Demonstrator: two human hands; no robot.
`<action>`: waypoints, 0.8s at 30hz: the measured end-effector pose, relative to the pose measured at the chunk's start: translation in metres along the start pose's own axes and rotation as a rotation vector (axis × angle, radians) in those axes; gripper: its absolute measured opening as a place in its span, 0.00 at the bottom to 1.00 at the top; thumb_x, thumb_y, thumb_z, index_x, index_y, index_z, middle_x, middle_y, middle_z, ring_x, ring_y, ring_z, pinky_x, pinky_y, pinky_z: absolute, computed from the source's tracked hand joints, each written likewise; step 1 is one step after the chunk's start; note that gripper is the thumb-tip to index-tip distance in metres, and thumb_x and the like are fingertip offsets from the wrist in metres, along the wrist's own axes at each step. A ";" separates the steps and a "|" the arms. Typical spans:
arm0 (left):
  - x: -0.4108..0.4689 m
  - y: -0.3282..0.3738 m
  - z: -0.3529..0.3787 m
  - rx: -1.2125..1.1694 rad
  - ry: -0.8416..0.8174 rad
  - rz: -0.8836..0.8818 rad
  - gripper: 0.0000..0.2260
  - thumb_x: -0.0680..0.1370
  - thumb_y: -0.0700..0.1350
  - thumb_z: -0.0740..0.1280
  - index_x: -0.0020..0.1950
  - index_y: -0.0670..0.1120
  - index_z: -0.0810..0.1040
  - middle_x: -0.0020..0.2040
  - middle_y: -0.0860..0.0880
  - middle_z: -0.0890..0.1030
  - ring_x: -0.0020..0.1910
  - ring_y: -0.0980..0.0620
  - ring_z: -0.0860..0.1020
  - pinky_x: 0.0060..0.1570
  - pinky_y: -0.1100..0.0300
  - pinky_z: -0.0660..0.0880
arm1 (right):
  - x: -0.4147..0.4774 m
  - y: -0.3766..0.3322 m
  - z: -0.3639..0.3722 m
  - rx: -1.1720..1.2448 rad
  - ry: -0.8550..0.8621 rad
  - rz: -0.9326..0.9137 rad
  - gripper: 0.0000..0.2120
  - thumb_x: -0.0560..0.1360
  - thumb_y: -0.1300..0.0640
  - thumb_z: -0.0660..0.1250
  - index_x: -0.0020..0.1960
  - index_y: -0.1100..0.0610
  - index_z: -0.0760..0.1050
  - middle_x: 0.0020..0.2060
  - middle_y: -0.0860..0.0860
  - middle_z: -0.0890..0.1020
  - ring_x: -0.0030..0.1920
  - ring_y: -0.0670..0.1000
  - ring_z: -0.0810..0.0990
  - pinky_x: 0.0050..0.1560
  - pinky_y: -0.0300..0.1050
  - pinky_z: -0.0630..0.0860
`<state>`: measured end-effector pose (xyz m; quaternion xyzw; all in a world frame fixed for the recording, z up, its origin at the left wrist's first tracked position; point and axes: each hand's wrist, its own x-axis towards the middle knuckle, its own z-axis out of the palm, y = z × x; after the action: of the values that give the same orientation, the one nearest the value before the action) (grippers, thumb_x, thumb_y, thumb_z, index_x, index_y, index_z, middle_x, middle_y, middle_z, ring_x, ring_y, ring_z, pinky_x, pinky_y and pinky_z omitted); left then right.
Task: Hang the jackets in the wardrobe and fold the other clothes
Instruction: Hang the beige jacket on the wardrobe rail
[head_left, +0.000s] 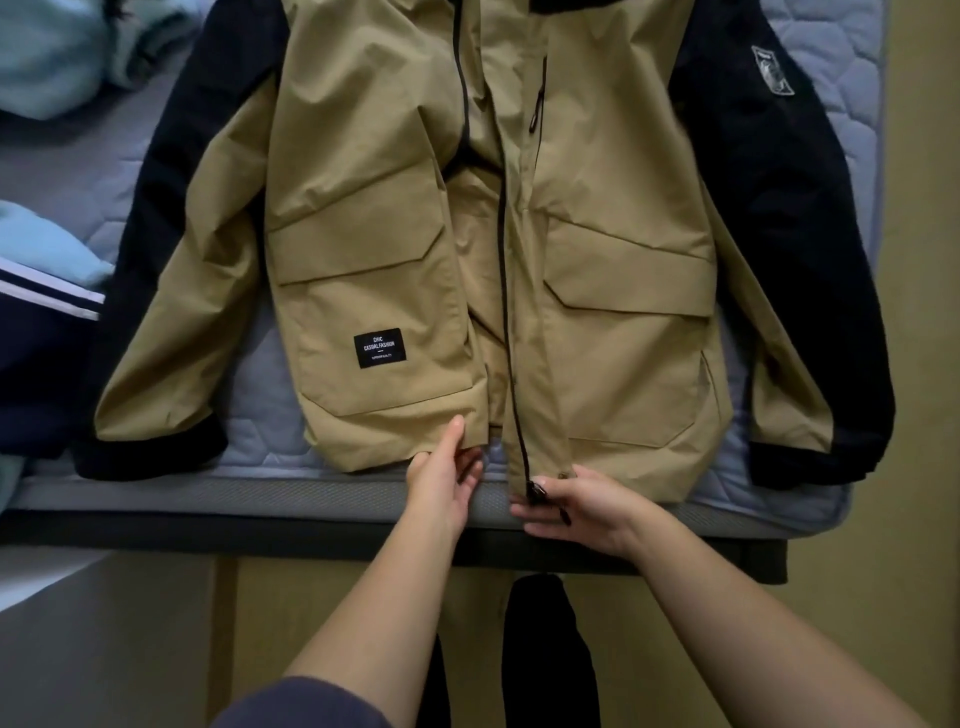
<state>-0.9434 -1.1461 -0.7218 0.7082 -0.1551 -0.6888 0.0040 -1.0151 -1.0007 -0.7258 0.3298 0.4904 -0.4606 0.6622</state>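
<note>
— Where's the jacket (363, 249)?
— Flat on the mattress (260, 457), front up, unzipped, hem at the near edge.
— And the hands?
— The left hand (441, 483) pinches one panel's hem, thumb on top. The right hand (582, 506) curls its fingers round the zip (537, 491), partly hiding it.
— What's around?
— Pale blue clothes (57, 52) heaped far left, and a navy garment (36, 353) with white stripes just beside a sleeve.

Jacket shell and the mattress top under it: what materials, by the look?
Jacket: likely thin woven synthetic, nylon or polyester, matte tan with dark sleeves; crisp creases and flat pocket flaps point that way. Mattress: quilted textile cover, soft matte grey-blue, stitched hexagon pattern. Exact fibres cannot be told.
</note>
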 end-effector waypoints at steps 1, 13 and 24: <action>-0.002 -0.001 0.001 0.001 -0.015 -0.006 0.10 0.75 0.43 0.70 0.53 0.42 0.74 0.38 0.47 0.83 0.34 0.53 0.81 0.33 0.60 0.77 | 0.001 0.000 0.002 0.036 -0.018 0.036 0.08 0.79 0.64 0.60 0.58 0.62 0.71 0.56 0.64 0.80 0.51 0.60 0.81 0.49 0.56 0.78; -0.007 0.031 -0.030 0.537 -0.093 0.472 0.15 0.75 0.54 0.67 0.57 0.48 0.74 0.54 0.51 0.79 0.51 0.55 0.77 0.52 0.63 0.71 | 0.022 0.028 0.038 0.359 0.149 -0.095 0.11 0.75 0.65 0.67 0.57 0.58 0.73 0.46 0.55 0.82 0.42 0.52 0.82 0.37 0.44 0.77; 0.002 0.037 0.005 0.364 -0.126 0.200 0.11 0.74 0.38 0.70 0.55 0.39 0.78 0.44 0.48 0.82 0.37 0.53 0.80 0.29 0.65 0.74 | -0.001 0.013 0.035 0.360 0.137 -0.263 0.06 0.72 0.65 0.69 0.47 0.57 0.77 0.36 0.50 0.84 0.33 0.46 0.79 0.27 0.36 0.71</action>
<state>-0.9558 -1.1808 -0.7156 0.6337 -0.3464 -0.6886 -0.0652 -0.9906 -1.0268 -0.7143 0.4064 0.4831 -0.5994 0.4922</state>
